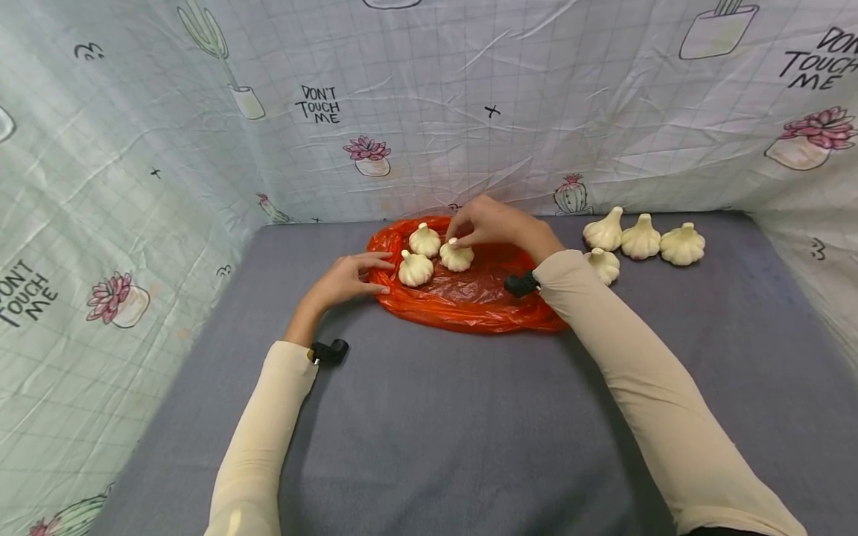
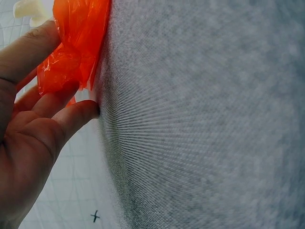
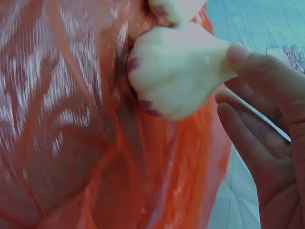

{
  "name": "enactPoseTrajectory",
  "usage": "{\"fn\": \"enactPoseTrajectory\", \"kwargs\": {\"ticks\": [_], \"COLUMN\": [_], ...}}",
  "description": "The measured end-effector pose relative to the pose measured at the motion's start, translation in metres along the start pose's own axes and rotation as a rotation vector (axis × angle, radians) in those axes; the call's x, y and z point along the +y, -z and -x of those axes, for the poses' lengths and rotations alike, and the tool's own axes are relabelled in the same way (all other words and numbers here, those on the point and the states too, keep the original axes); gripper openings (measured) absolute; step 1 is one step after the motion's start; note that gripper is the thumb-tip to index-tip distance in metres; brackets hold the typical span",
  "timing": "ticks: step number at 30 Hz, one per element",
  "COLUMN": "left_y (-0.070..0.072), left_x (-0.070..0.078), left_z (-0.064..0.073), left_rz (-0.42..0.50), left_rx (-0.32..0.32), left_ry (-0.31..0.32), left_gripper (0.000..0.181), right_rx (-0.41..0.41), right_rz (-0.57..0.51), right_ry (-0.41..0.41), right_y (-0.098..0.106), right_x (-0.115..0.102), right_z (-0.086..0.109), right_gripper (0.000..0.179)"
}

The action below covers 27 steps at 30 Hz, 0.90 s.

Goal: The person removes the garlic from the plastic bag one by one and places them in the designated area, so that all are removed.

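Note:
A red plastic bag (image 1: 469, 305) lies spread on the grey table, its rim bunched up. Two garlic bulbs (image 1: 415, 269) sit inside at its left. Beside them my right hand (image 1: 492, 222) pinches a third garlic bulb (image 3: 176, 71) by its stem between thumb and finger. This bulb's rounded base, with purple patches, is down against the plastic. At the bag's left edge, my left hand (image 1: 345, 279) touches the bunched rim with fairly straight, spread fingers. In the left wrist view, red plastic (image 2: 78, 47) lies against those fingers, and one fingertip reaches the table.
Several more garlic bulbs (image 1: 640, 237) stand at the back right of the table (image 1: 436, 417), one partly hidden behind my right sleeve. A patterned cloth (image 1: 429, 149) hangs behind the table and along its sides. Each wrist carries a small black camera (image 1: 331, 351).

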State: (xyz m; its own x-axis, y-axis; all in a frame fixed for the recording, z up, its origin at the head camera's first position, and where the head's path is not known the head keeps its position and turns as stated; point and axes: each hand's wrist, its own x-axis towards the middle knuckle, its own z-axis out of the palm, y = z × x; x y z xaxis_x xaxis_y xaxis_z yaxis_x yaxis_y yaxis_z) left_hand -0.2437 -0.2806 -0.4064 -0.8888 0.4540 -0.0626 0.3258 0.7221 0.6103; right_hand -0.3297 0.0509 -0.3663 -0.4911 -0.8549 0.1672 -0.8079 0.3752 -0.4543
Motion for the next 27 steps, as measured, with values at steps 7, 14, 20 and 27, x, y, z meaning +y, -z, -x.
{"fn": "enactPoseTrajectory", "kwargs": {"ticks": [7, 14, 20, 27], "left_y": [0.0, -0.001, 0.0, -0.001], "left_x": [-0.001, -0.001, -0.001, 0.0], "left_z": [0.0, -0.001, -0.001, -0.001], "left_rz": [-0.001, -0.001, -0.013, -0.025], "left_rx": [0.006, 0.002, 0.002, -0.001], "left_ry": [-0.007, 0.001, -0.003, -0.009], "left_gripper": [0.047, 0.047, 0.048, 0.048], "right_rx": [-0.054, -0.035, -0.074, -0.038], "right_rz": [-0.09, -0.082, -0.106, -0.084], "right_ry": [-0.028, -0.005, -0.014, 0.029], "right_y": [-0.009, -0.013, -0.007, 0.004], "right_x": [-0.005, -0.003, -0.01, -0.023], "right_z": [-0.004, 0.001, 0.012, 0.03], "right_gripper": [0.019, 0.024, 0.021, 0.018]}}
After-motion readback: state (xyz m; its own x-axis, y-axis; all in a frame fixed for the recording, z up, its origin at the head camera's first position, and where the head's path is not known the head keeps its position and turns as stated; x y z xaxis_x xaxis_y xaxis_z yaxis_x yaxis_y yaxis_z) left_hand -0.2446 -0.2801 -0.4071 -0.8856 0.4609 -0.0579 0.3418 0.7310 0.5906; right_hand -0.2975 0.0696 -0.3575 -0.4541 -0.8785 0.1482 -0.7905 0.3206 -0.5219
